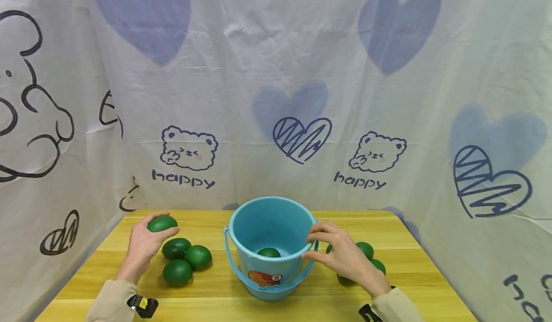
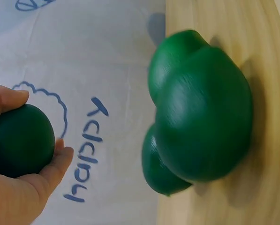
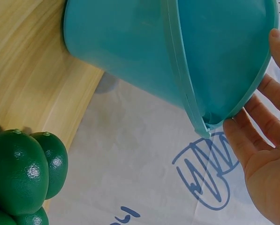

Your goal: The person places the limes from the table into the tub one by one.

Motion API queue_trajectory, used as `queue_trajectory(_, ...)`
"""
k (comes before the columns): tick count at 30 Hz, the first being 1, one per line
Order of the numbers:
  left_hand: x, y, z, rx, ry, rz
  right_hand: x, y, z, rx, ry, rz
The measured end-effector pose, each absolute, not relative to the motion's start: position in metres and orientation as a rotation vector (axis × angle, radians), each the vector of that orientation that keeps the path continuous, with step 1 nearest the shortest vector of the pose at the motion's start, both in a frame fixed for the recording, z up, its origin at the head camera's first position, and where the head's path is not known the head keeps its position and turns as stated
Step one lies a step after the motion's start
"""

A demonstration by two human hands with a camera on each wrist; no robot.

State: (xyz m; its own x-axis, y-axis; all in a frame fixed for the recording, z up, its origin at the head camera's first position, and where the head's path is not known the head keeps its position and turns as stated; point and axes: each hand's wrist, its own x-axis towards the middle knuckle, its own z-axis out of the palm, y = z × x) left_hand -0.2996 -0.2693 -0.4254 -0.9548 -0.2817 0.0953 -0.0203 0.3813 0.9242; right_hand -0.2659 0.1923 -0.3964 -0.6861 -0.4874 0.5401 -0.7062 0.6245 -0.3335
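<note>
My left hand [image 1: 144, 245] holds a green lime [image 1: 162, 223] between thumb and fingers, raised above the left side of the table. Close by it, three more limes [image 2: 203, 115] lie together on the wood. A light blue bucket [image 1: 247, 259] stands upright in the middle, with one lime [image 1: 269, 252] inside. At the bucket's right rim is my right hand [image 1: 345, 257], its thumb and fingers spread and nothing between them. In the right wrist view its fingertips [image 3: 233, 124] are right at the rim. Several limes [image 3: 20, 171] lie under that hand, partly hidden by it in the head view.
The bucket's handle [image 1: 233, 259] hangs down across its front, below a red label [image 1: 264, 278]. A wooden table [image 1: 224, 307] carries everything. White cloth [image 1: 258, 49] with hearts and bears hangs behind and at both sides.
</note>
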Motion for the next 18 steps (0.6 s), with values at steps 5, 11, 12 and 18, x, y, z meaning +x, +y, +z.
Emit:
queue_trajectory(5,-0.295,-0.257,-0.415,0.199,-2.418,-1.623,-0.266,0.192,-0.397,0.954,-2.448,0.757)
queue_trajectory(11,-0.289,-0.239,-0.402,0.112,-2.426,-1.667,-0.266,0.191,-0.397,0.946,-2.459,0.763)
queue_trajectory(12,-0.289,-0.236,-0.401,0.095,-2.426,-1.671,-0.266,0.192,-0.396,0.946,-2.459,0.764)
queue_trajectory(18,-0.287,-0.218,-0.393,0.025,-2.401,-1.719,-0.265,0.192,-0.396,0.946,-2.453,0.765)
